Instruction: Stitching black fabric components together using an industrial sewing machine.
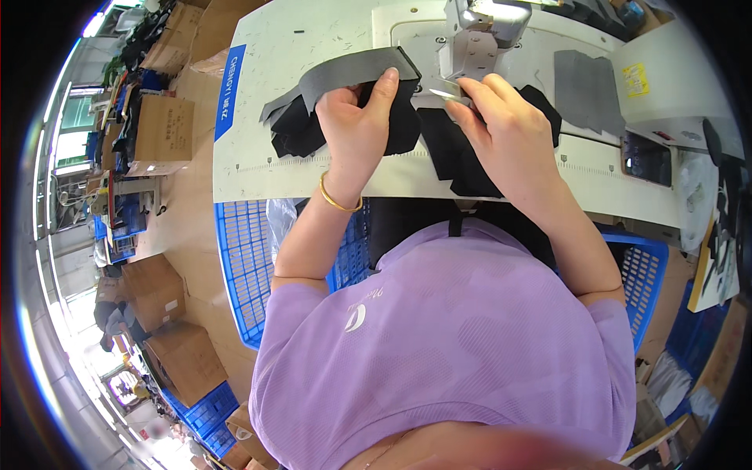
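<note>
From the head camera we look down on a white sewing table (258,168) with a sewing machine (486,31) standing at its far edge. Our left hand (356,117) lies on a heap of black cloth (301,137) near the middle of the tabletop, fingers curled under and thumb stretched up against the end of a grey strip (345,70) that runs from the machine toward the left edge; the hand pins the strip and cloth rather than closing fully round them. A gold bangle (338,202) sits on that wrist, over the near edge of the tabletop. Our right hand (505,129) is just beside the left one, below the machine, its fingers pinched shut on small metal snips (445,94) whose tips point left toward the strip's end. More black cloth (462,160) lies under this hand, reaching the near edge. A grey cloth piece (583,86) rests toward the right edge. Blue crates (243,258) stand below the table
</note>
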`<state>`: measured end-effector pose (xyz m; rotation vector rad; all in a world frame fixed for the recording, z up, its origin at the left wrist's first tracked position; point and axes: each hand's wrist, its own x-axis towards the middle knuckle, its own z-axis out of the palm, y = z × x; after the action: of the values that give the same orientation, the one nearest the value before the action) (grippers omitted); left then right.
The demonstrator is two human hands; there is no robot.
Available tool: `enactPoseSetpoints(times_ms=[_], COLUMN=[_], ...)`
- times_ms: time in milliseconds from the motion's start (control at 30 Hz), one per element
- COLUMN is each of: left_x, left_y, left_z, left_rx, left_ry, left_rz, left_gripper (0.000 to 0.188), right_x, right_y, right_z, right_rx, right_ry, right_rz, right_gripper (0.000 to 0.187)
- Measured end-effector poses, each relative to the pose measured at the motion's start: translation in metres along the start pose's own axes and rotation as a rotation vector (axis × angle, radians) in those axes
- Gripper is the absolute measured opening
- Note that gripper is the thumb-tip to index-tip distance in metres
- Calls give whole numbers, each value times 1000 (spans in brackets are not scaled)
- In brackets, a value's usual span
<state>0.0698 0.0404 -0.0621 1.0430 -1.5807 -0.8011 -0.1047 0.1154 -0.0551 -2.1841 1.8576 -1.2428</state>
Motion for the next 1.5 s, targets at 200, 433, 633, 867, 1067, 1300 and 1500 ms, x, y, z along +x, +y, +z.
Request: enactPoseSetpoints(times_ms=[200,433,633,867,1067,1300,1500], left_x=[-13,-18,-7,32,-4,-56,-60], left_y=[1,1,-10,-65,-76,-33,-33], left_z=[-2,-8,-27,-110,-98,28,63], left_rx=[-79,-123,-51,160,947,308,420], left_ry=[16,43,125,-3,313,-259,-410], left_rz=[-10,-8,-18,-459,226,412,363], left_gripper=[23,23,24,35,27,29,62], right_x=[4,8,6,-21,-41,-58,-58], right_y=[-5,-13,-8,12,45,60,69], right_z=[16,23,27,13,-2,6,10], right_rx=[-12,16,-21,25,22,29,-18], right_ry=[-58,-28,-40,-185,-131,-104,-99], right_rz=[-34,-91,-77,102,330,345,329], right_gripper=[21,21,19,18,24,26,26])
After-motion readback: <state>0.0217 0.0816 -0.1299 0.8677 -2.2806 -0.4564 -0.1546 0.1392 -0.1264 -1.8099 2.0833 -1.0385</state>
